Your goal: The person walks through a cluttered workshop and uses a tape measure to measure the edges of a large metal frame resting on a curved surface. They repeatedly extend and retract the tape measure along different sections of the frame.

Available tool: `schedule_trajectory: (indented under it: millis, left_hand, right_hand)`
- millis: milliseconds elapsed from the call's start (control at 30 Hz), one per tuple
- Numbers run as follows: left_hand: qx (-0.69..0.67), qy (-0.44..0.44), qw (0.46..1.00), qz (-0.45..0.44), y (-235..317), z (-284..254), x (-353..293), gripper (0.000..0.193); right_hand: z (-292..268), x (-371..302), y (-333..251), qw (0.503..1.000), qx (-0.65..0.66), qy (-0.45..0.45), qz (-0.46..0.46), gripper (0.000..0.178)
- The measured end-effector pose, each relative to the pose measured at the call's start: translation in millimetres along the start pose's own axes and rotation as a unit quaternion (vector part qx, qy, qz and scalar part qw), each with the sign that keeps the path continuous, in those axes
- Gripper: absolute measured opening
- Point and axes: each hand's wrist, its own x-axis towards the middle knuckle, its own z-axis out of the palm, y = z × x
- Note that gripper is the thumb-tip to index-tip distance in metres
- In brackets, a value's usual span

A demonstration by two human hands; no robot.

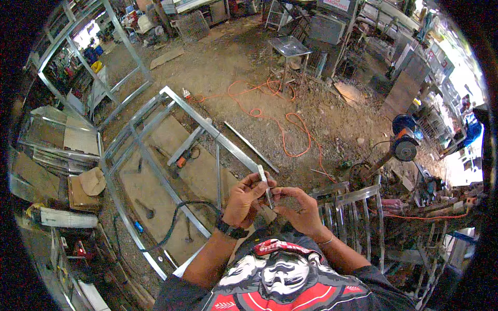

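Note:
In front of my chest, my left hand is closed around a slim white-and-silver stick, with its pale end pointing up and away. My right hand pinches near the lower end of the same stick, and its fingers partly hide that end. I cannot make out what kind of tool the stick is. Just beyond my hands lies a welded frame of silver metal tube. A black cable runs beside my left wrist, over the frame.
A hammer and a tool with an orange part lie inside the frame. An orange cord loops across the dirt floor. At right stand a grinder on a post and metal racks. Farther off is a small metal table.

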Motion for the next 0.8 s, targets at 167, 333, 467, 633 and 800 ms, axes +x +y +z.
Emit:
schedule_trajectory:
  millis: [167, 333, 467, 633, 800]
  left_hand:
    - [-0.038, -0.064, 0.997, 0.029, 34, 6, 61, 0.022]
    - [-0.003, -0.045, 0.998, 0.046, 64, 4, 131, 0.021]
    - [0.102, 0.026, 0.993, 0.045, 82, 15, 186, 0.021]
    - [0.057, 0.077, 0.993, 0.074, 93, 15, 288, 0.020]
    - [0.022, 0.151, 0.984, 0.096, 119, 36, 416, 0.020]
  right_hand:
    - [-4, 58, 10, 0.998, -0.045, 0.036, 0.010, 0.036]
    - [-13, 130, 29, 0.998, -0.034, 0.003, 0.053, 0.028]
    - [-26, 192, 61, 0.988, -0.017, -0.028, 0.154, 0.025]
    - [-51, 287, 135, 0.972, 0.109, -0.016, 0.207, 0.016]
    - [-107, 420, 183, 0.967, 0.119, 0.007, 0.227, 0.012]
